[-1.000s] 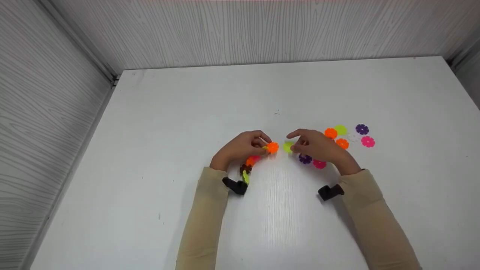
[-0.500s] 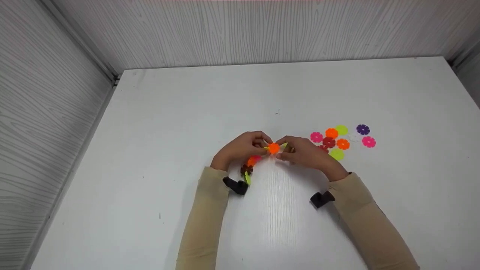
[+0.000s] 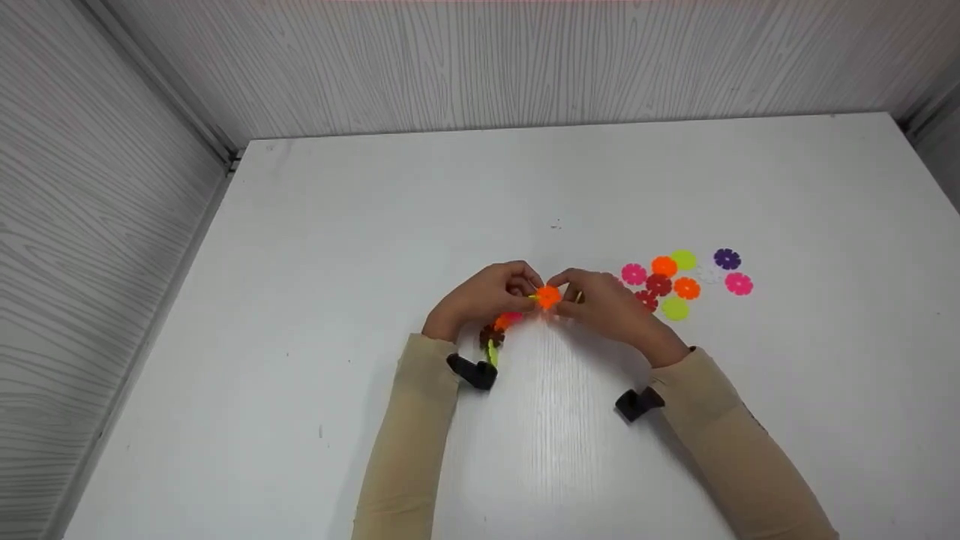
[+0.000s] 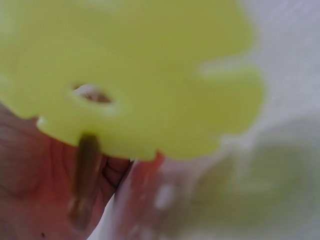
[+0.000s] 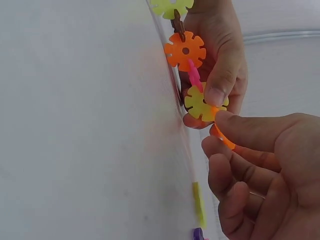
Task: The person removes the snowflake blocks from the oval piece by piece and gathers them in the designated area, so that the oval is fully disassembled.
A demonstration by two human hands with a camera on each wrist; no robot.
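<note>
My left hand [image 3: 486, 296] pinches a chain of notched, flower-shaped plastic discs by a yellow-green disc [image 5: 197, 106], between thumb and fingers. From there a pink disc [image 5: 194, 75], an orange disc [image 5: 185, 51], a brown disc [image 5: 177, 25] and another yellow-green disc [image 4: 150, 85] hang along toward the wrist. An orange end disc [image 3: 547, 297] projects between the two hands. My right hand [image 3: 604, 306] touches its right side, and a yellow-green disc [image 3: 579, 297] shows edge-on between that hand's fingers. In the right wrist view the right fingers hide this disc.
Loose discs lie on the white table [image 3: 337, 262] right of the hands: pink [image 3: 634, 274], orange [image 3: 686, 288], red [image 3: 658, 285], yellow-green [image 3: 675, 308], purple [image 3: 727, 259] and a clear one [image 3: 708, 271]. A grey wood-grain panel [image 3: 525, 67] stands behind the table.
My right hand has moved left with the yellow-green disc, from beside the loose discs to the orange end disc. The disc now shows edge-on. My left hand has barely moved.
</note>
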